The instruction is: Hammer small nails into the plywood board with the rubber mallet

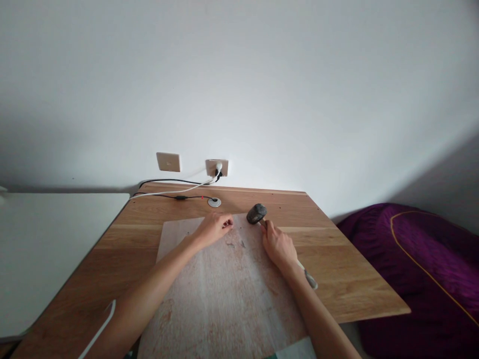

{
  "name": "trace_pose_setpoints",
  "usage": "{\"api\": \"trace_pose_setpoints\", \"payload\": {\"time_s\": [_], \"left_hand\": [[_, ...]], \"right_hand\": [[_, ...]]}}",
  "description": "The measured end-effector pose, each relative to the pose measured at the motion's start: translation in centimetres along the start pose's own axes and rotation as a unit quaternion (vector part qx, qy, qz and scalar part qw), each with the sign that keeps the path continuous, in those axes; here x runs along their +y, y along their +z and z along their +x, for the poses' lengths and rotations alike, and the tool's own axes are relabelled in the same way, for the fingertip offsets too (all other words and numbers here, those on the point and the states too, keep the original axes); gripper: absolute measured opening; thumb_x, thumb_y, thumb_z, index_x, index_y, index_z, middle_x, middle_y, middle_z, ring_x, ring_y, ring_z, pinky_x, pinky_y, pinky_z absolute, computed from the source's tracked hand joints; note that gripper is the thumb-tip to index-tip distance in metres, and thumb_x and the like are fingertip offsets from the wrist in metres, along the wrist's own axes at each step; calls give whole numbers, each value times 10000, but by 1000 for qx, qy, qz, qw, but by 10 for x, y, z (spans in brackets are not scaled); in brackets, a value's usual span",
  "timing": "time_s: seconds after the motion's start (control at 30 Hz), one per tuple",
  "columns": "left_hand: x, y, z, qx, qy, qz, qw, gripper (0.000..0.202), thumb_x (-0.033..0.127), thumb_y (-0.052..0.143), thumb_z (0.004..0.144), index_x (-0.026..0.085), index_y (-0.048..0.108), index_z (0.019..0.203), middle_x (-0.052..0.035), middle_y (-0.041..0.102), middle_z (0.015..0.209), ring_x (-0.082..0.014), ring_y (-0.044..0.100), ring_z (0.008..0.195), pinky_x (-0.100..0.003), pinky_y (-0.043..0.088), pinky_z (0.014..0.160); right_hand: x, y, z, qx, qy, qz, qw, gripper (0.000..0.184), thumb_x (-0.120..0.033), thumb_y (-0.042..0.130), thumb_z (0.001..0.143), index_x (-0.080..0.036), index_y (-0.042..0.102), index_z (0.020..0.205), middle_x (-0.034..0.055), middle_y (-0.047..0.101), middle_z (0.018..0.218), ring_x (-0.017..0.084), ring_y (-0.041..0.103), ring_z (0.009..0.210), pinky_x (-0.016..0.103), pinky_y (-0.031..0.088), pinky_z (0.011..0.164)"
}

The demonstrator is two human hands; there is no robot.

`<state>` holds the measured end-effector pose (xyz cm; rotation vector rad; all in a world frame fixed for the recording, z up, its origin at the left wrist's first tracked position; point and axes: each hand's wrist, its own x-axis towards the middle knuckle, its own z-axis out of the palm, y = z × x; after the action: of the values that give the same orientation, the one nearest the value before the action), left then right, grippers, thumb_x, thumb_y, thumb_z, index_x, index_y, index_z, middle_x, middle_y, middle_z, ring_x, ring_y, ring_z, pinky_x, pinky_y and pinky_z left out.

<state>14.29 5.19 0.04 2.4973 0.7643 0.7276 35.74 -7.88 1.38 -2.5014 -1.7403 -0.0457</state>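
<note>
A rubber mallet with a dark, rounded head (256, 213) is in my right hand (279, 244), whose fingers wrap round its handle. The handle's grey end (311, 280) sticks out below my wrist. To the left, my left hand (215, 227) is closed, its fingertips pinched together just over the far part of a pale, worn board (209, 294). Whatever may be between those fingertips is hidden or too small to name. A few dark marks (235, 244) show on the board between my hands. The mallet's head is raised near the board's far edge.
The board lies on a wooden table (348, 279) against a white wall. Black and white cables (181, 198) run from a wall socket (217, 167) past a round grommet (214, 202). A white panel (48, 259) borders the left side; purple fabric (404, 264) lies at right.
</note>
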Motion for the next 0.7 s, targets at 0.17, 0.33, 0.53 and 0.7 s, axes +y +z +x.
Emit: {"api": "trace_pose_setpoints", "payload": {"time_s": [0.17, 0.33, 0.53, 0.7], "left_hand": [[2, -1, -5, 7, 38, 36, 999, 97, 110, 698, 912, 200, 705, 877, -15, 726, 826, -174, 687, 810, -266, 502, 778], [2, 4, -7, 12, 73, 75, 994, 110, 101, 691, 921, 201, 696, 876, -28, 728, 870, -193, 679, 887, -287, 502, 829], [5, 8, -4, 23, 87, 137, 986, 89, 137, 733, 912, 195, 686, 864, -33, 727, 883, -211, 662, 904, -311, 494, 850], [10, 11, -5, 28, 66, 151, 986, 88, 150, 717, 931, 197, 686, 863, -29, 715, 852, -208, 662, 889, -303, 493, 833]], "right_hand": [[-2, 3, -3, 10, -11, -11, 1000, 299, -369, 322, 1122, -202, 564, 1179, 121, 770, 1066, 261, 764, 829, 299, 405, 621], [-1, 5, -1, 5, -10, -15, 1000, 308, -371, 303, 1124, -205, 556, 1184, 115, 768, 1070, 254, 760, 840, 298, 411, 632], [4, 7, 5, -11, -15, -36, 999, 314, -367, 298, 1124, -191, 543, 1211, 115, 782, 968, 275, 767, 846, 292, 403, 628], [3, 9, 4, -3, -26, -36, 999, 312, -366, 302, 1125, -183, 543, 1201, 126, 779, 977, 269, 763, 838, 293, 418, 642]]}}
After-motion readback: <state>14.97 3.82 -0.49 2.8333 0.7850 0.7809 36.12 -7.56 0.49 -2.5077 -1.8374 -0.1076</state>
